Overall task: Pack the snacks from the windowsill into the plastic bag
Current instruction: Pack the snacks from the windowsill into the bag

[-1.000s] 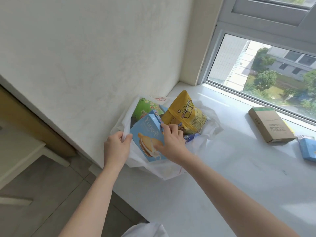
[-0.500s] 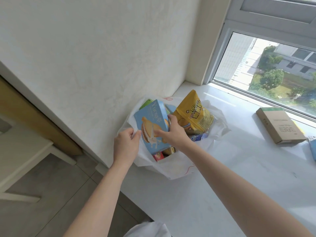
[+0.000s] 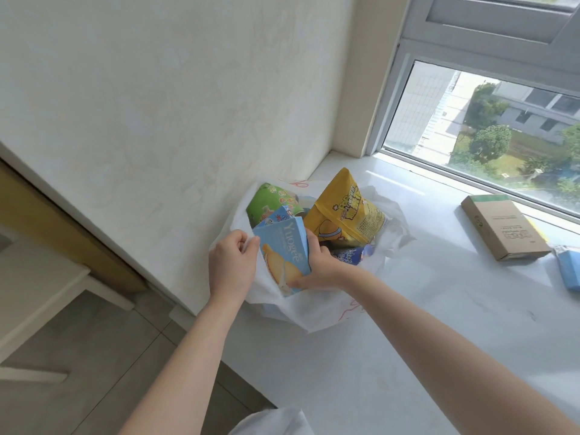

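Observation:
A white plastic bag [image 3: 314, 312] stands open on the white windowsill [image 3: 423, 324] against the left wall. Inside it are a yellow snack pouch [image 3: 345, 211], a green packet [image 3: 270, 199] and a dark blue packet [image 3: 351, 255]. My left hand [image 3: 232, 265] pinches the bag's near rim. My right hand [image 3: 320, 265] grips a light blue biscuit box [image 3: 284, 252], which stands upright, partly inside the bag's mouth. On the sill to the right lie a brown cardboard box [image 3: 502, 227] and a blue box [image 3: 569, 271], the latter cut off by the frame edge.
The window frame [image 3: 386, 120] and glass run along the sill's far side. Bare sill lies between the bag and the brown box. Below left are a tiled floor [image 3: 94, 356] and a pale bench edge [image 3: 47, 296]. White cloth [image 3: 270, 422] shows at the bottom.
My right hand has turned the light blue box more upright and pushed it lower into the bag. The left hand keeps its hold on the rim.

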